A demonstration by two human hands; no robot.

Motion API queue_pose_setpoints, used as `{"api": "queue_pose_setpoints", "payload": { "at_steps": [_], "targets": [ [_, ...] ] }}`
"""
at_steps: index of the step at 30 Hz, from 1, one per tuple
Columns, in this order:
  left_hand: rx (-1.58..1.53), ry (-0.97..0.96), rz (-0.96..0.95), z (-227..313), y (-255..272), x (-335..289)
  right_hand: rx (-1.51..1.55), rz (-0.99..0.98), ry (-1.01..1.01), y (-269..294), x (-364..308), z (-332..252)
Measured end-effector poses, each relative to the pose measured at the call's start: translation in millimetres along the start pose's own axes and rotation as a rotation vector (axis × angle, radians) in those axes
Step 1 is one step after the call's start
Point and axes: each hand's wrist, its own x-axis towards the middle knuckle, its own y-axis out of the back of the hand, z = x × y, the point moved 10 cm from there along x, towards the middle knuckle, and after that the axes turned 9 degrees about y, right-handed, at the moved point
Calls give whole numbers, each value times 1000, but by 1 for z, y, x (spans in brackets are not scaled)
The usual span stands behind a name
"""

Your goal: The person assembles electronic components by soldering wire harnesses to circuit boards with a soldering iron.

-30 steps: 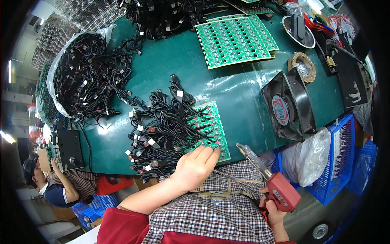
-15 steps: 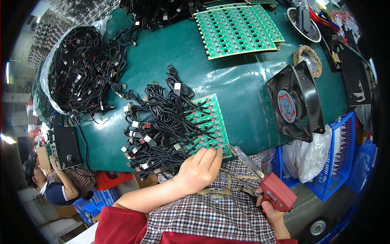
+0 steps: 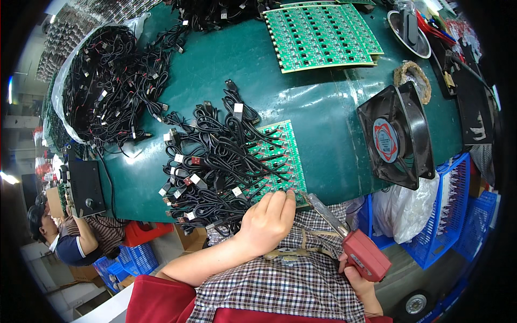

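1. As a worker in a checked apron (image 3: 269,290) faces a green-topped bench (image 3: 331,145), the R hand (image 3: 360,285) wraps a red-bodied soldering gun (image 3: 367,255), fingers clamped round its grip.
2. L hand (image 3: 266,225): fingers bunched together at the near edge of a green PCB panel (image 3: 295,161); can't tell if the tips pinch a wire.
3. Panel lies on the bench's near side, its left part under a heap of black USB cables (image 3: 207,151).
4. Handling, by looks: panel prob. light, stiff & thin, w/ fragile joints; best held by bare edges. Cables prob. soft & springy, apt to drag on the joints; support them near the leads. Gun prob. the heaviest item, its metal end poss. hot; grip only.
5. Direction: panel's exposed right edge runs near-to-far, far end leaning slightly left; full long axis hidden by cables. Leads run right onto the panel, most USB plugs lie left. Gun's long axis slants far-left, tip at the panel's near-right corner; contact can't be confirmed.
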Motion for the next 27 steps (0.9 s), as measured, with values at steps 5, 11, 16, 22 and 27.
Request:
{"api": "queue_pose_setpoints", "payload": {
  "at_steps": [5,11,16,22,27],
  "targets": [
    [149,-74,1,12,0,2,-61,-17,23,2,-4,5],
    [311,-137,-80,19,-7,-1,-113,-20,14,0,-3,-1],
    [65,28,-182,4,4,9,-8,46,15,8,-5,1],
    [-153,113,-134,-12,7,5,-59,63,7,3,2,-13],
    [-75,-21,-96,1,5,1,-77,47,23,4,-2,-9]
  ]
}}
